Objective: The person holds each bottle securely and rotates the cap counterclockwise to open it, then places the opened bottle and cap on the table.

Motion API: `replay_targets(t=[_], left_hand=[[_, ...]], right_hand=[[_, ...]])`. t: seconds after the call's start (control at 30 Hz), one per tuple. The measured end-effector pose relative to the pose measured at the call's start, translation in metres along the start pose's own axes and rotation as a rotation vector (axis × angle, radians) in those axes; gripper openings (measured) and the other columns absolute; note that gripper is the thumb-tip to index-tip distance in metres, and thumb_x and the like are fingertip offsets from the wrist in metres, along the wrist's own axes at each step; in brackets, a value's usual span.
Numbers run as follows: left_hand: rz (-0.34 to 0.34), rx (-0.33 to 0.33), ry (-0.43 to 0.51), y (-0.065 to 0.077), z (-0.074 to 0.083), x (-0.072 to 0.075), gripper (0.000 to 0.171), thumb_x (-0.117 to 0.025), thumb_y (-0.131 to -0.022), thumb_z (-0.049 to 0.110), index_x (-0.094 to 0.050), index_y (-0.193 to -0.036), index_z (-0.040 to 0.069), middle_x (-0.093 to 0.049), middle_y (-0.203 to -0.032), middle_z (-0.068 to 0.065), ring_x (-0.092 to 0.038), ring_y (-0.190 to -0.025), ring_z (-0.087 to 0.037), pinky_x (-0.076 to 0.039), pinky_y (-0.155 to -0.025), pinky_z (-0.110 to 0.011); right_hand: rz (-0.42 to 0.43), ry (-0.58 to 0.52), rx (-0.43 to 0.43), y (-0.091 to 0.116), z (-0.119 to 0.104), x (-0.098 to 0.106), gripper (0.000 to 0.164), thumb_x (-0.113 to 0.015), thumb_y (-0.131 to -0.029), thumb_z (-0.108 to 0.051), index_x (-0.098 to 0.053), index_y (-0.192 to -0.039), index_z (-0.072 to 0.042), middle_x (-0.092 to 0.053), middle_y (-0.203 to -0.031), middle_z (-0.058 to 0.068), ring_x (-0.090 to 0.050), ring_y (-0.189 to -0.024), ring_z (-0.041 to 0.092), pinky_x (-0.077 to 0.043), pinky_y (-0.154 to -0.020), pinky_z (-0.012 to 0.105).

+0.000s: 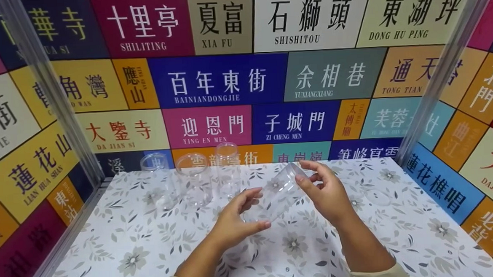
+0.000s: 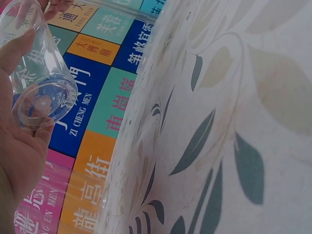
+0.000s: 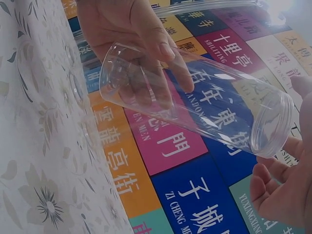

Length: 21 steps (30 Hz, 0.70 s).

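A clear plastic jar (image 1: pixel 279 193), ridged near its mouth, is tilted above the table with its mouth end up to the right. At that upper end my right hand (image 1: pixel 327 191) pinches it, thumb on the near side and fingers behind. My left hand (image 1: pixel 236 219) is cupped around the lower end, fingers spread and thumb pointing right. In the left wrist view the jar's round base (image 2: pixel 44 102) lies beside the left palm. Through the jar wall in the right wrist view, several left fingers (image 3: pixel 161 87) show; how firmly they touch cannot be told.
Clear containers stand at the back left: one jar (image 1: pixel 160 181), a wide one (image 1: pixel 194 181) and a narrow tall one (image 1: pixel 228 169). A faint clear round piece (image 1: pixel 378 197) lies at the right. Sign-printed walls enclose the flower-patterned table (image 1: pixel 151 249).
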<state>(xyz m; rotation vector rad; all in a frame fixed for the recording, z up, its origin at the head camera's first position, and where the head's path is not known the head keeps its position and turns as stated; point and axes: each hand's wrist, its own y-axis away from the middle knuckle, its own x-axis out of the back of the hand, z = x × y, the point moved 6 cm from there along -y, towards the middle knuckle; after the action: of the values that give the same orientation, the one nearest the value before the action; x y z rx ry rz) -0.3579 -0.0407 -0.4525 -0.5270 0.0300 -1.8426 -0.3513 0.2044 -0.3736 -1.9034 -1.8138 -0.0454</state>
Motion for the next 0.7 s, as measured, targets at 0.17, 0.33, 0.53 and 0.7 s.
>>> replay_targets(t=[0.17,0.33,0.53,0.7], left_hand=[[0.000,0.016,0.000,0.0003,-0.0007,-0.0006,0.084,-0.095,-0.080,0.043,-0.053,-0.153,0.040,-0.061,-0.153,0.011,-0.058,-0.143,-0.018,-0.046,-0.126,-0.046],[-0.006,0.012,0.004,0.0005,0.0003,-0.0005,0.082,-0.095,-0.081,0.043,-0.053,-0.152,0.042,-0.061,-0.155,0.007,-0.058,-0.143,-0.019,-0.046,-0.126,-0.047],[-0.013,0.012,-0.005,0.0008,0.0005,-0.0009,0.083,-0.095,-0.080,0.043,-0.053,-0.152,0.038,-0.062,-0.153,0.004,-0.059,-0.141,-0.019,-0.046,-0.125,-0.047],[-0.014,0.010,-0.013,0.0006,0.0014,-0.0008,0.084,-0.095,-0.080,0.044,-0.054,-0.152,0.035,-0.063,-0.150,0.005,-0.059,-0.138,-0.017,-0.045,-0.125,-0.045]], right_hand=[[0.000,0.022,-0.019,0.0001,0.0028,-0.0017,0.052,-0.076,-0.099,-0.045,-0.064,-0.144,-0.022,-0.064,-0.123,0.009,-0.059,-0.095,0.025,-0.057,-0.076,0.029],[-0.007,-0.006,-0.028,0.0012,0.0016,-0.0026,0.052,-0.080,-0.097,-0.043,-0.066,-0.143,-0.022,-0.065,-0.116,0.012,-0.062,-0.090,0.025,-0.057,-0.073,0.025],[-0.044,-0.094,-0.029,0.0040,-0.0024,-0.0047,0.047,-0.074,-0.101,-0.024,-0.066,-0.146,-0.018,-0.062,-0.133,0.016,-0.064,-0.095,0.025,-0.060,-0.081,0.022],[-0.062,-0.167,0.019,0.0047,-0.0067,-0.0057,0.047,-0.063,-0.101,-0.004,-0.064,-0.148,-0.012,-0.060,-0.149,0.014,-0.064,-0.109,0.029,-0.059,-0.089,0.021]])
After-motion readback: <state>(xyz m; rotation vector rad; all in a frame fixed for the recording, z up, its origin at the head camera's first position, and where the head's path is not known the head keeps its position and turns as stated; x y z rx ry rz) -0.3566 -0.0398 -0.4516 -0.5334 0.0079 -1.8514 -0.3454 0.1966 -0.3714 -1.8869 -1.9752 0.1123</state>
